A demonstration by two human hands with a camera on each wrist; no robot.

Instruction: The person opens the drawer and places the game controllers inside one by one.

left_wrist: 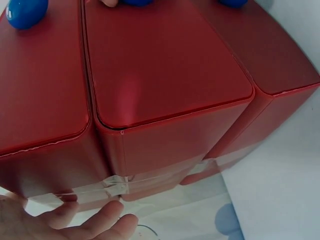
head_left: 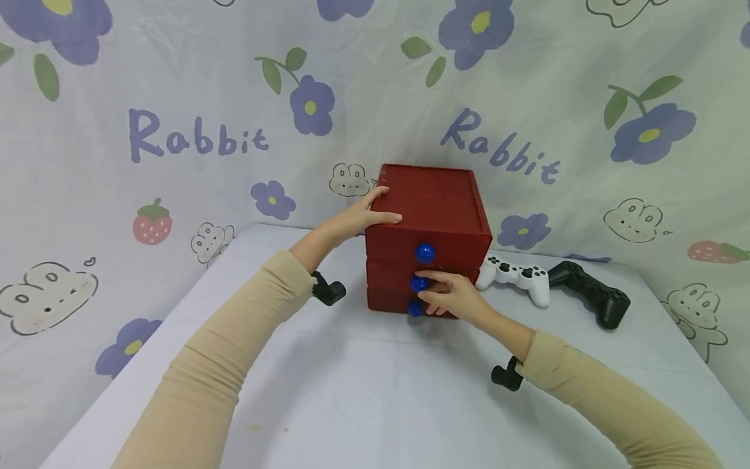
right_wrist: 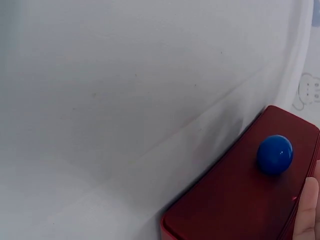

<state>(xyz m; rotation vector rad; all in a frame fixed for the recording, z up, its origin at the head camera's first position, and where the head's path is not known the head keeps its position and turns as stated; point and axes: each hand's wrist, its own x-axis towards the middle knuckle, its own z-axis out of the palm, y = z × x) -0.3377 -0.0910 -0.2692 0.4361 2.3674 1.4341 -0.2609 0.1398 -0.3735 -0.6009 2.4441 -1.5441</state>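
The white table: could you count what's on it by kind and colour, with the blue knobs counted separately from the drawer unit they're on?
Red drawer unit: 1
Blue knobs: 3
White game controller: 1
Black game controller: 1
Total: 6

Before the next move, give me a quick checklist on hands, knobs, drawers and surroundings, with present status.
1. Left hand on the red cabinet: ok, rests at the top's left edge.
2. Right hand on the middle knob: ok, fingers pinch it.
3. Bottom knob free of fingers: cannot tell, right hand is very close.
4. Middle drawer fully shut: cannot tell.
5. White controller and black controller out of the drawers' path: ok, both right of the cabinet.
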